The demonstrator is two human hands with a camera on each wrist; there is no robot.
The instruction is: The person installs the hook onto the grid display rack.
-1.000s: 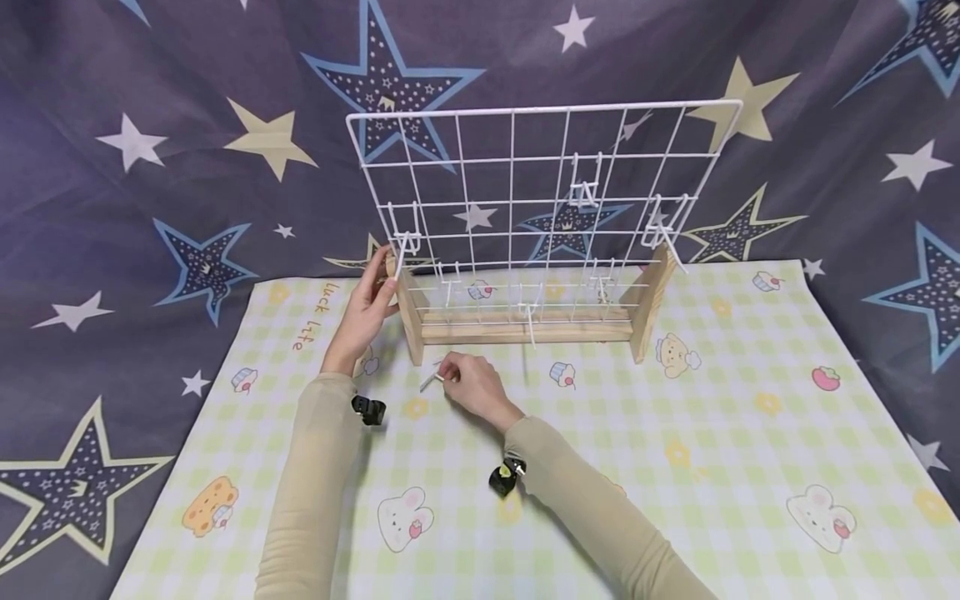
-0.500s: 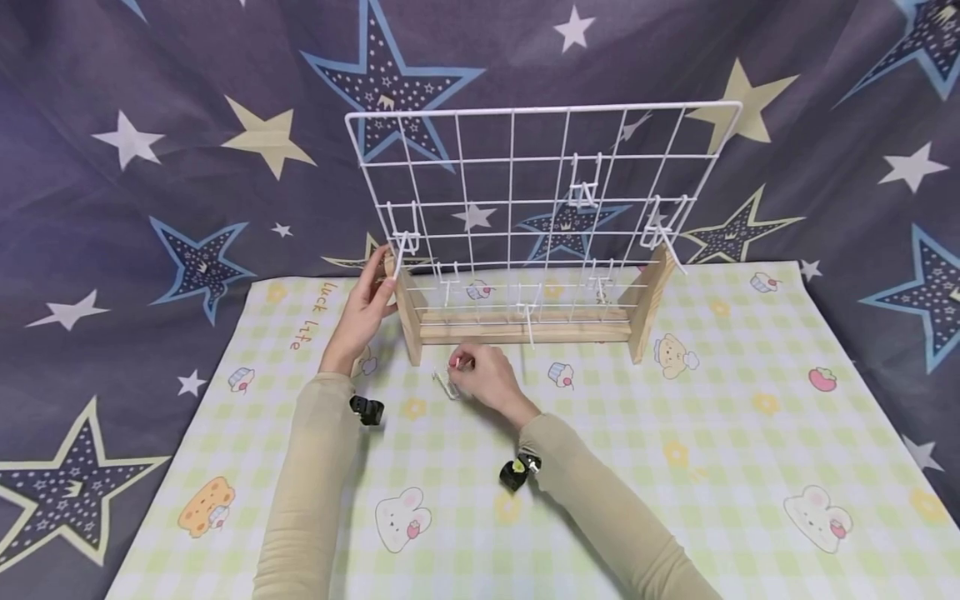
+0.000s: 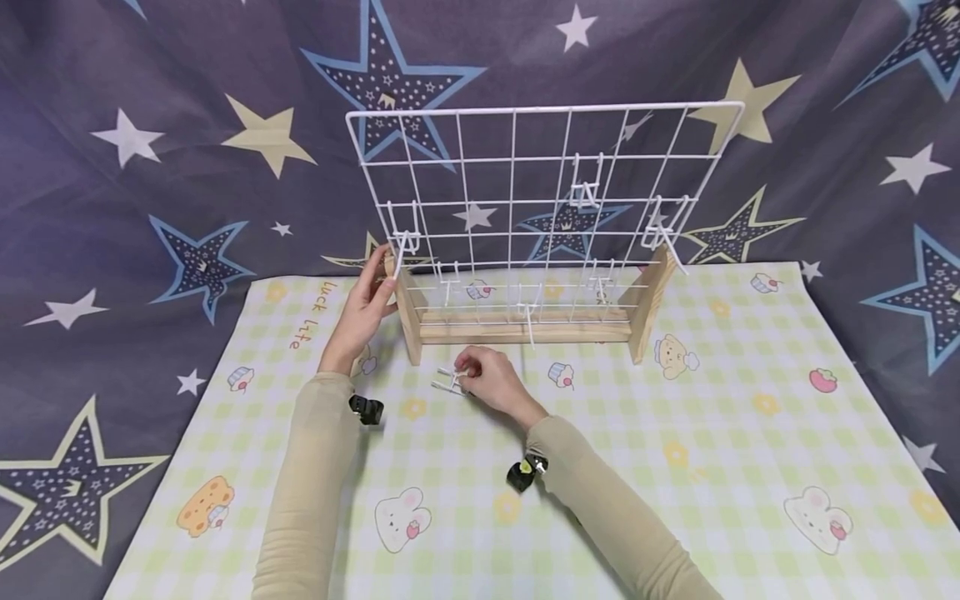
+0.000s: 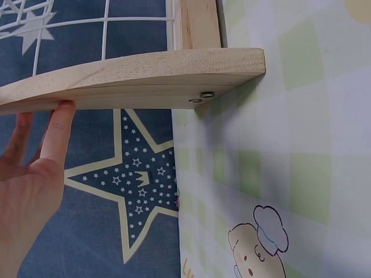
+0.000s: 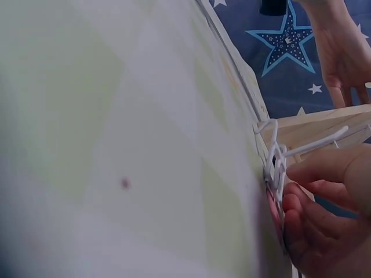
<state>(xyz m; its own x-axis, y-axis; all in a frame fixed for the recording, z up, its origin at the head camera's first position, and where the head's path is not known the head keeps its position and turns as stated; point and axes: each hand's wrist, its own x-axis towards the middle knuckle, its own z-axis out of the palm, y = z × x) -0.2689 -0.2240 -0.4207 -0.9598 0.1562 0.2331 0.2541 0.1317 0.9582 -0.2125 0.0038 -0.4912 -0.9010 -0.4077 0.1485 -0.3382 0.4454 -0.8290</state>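
Observation:
My right hand (image 3: 491, 382) pinches a small white wire hook (image 3: 448, 381) between thumb and fingertips, close over the tablecloth before the rack. In the head view its two parallel prongs point left. The right wrist view shows the same wire hook (image 5: 275, 165) with its long arm angled up past the fingers. My left hand (image 3: 358, 321) touches the left wooden side panel (image 3: 407, 312) of a white wire grid rack (image 3: 512, 158). In the left wrist view, straight fingers (image 4: 58, 133) press the outer face of this side panel (image 4: 139, 90).
Several white hooks hang on the grid, among them an upper hook (image 3: 585, 193), a left hook (image 3: 406, 242) and a right hook (image 3: 660, 233). A wooden crossbar (image 3: 525, 332) joins the side panels. Behind the checked tablecloth (image 3: 712, 517) hangs a star-print curtain (image 3: 202, 167).
My right hand has shifted slightly right and turned the hook, so both prongs now show side by side. The left hand and the rack stay where they were.

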